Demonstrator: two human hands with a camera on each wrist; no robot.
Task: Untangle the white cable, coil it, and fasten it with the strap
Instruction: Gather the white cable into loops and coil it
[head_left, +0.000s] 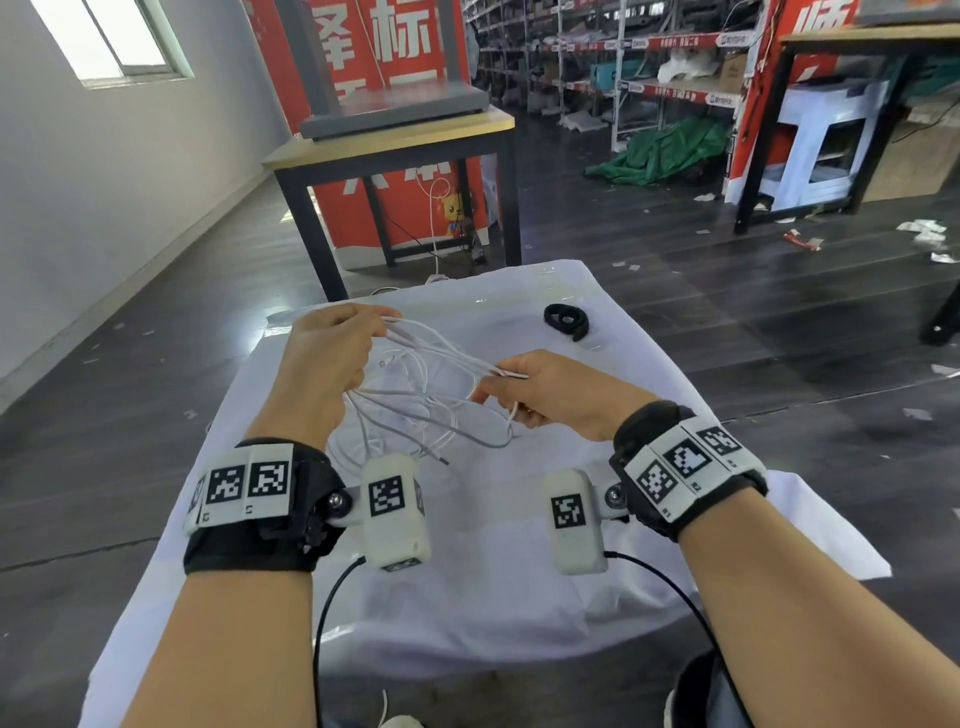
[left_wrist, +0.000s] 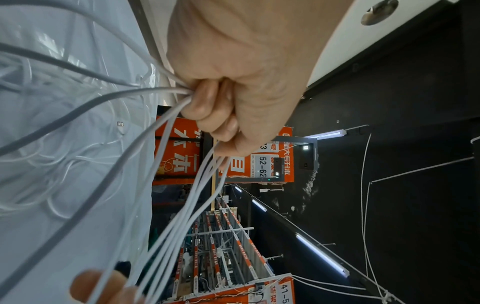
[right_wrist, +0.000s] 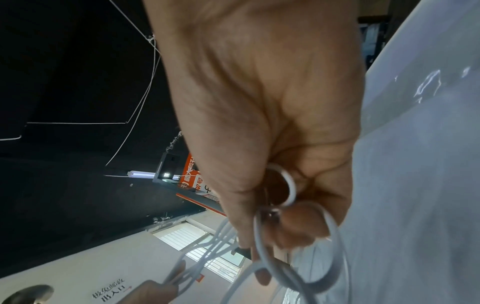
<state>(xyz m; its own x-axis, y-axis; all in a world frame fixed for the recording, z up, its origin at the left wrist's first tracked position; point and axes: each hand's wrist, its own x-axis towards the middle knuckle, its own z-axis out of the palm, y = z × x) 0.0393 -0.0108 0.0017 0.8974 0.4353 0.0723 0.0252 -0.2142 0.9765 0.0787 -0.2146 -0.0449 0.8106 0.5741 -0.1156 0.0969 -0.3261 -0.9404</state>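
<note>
between our hands the white cable (head_left: 415, 384) strands crisscross, loose loops sagging onto the white cloth (head_left: 493, 597). the black strap (head_left: 566, 319) lies well apart, bare cloth all round it.

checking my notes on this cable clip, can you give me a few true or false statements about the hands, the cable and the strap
1. Both hands hold the white cable. True: the left hand and the right hand each grip several strands.
2. The black strap is wrapped round the cable. False: it lies apart on the white cloth.
3. The cable is coiled neatly. False: loose loops hang and lie tangled on the cloth.
4. The strap lies beyond the right hand. True.
5. The left hand is open. False: its fingers curl round strands.
</note>
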